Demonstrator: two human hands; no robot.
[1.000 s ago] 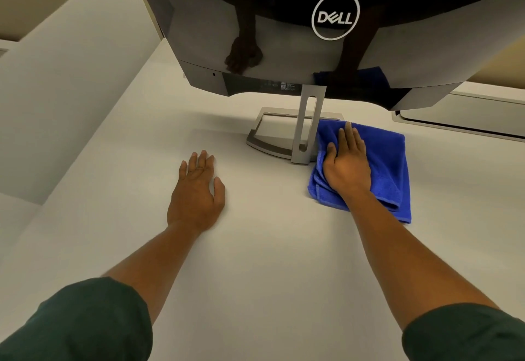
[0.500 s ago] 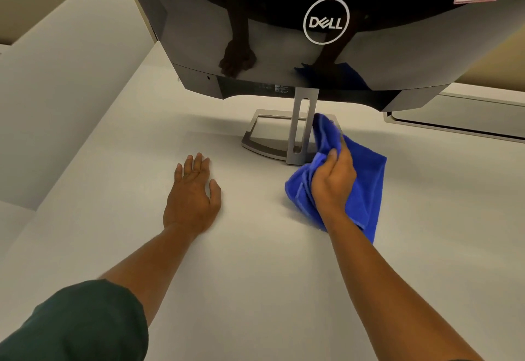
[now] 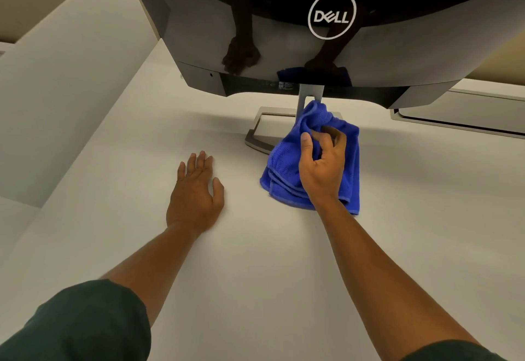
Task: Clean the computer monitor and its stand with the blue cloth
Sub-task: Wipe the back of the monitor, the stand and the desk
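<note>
This looks like an office: a glossy black Dell monitor (image 3: 284, 19) on a slim silver stand (image 3: 272, 130) sits toward the far edge of a plain white desk (image 3: 255, 275), with pale partition panels (image 3: 56, 105) rising along its left edge.

head: your only view, worn on your head | faces forward and down across the white table (image 3: 255, 261) | close in, your forearms fill the lower frame | monitor (image 3: 284, 34) looms at the top edge, cropped | no second view to overlap
</note>
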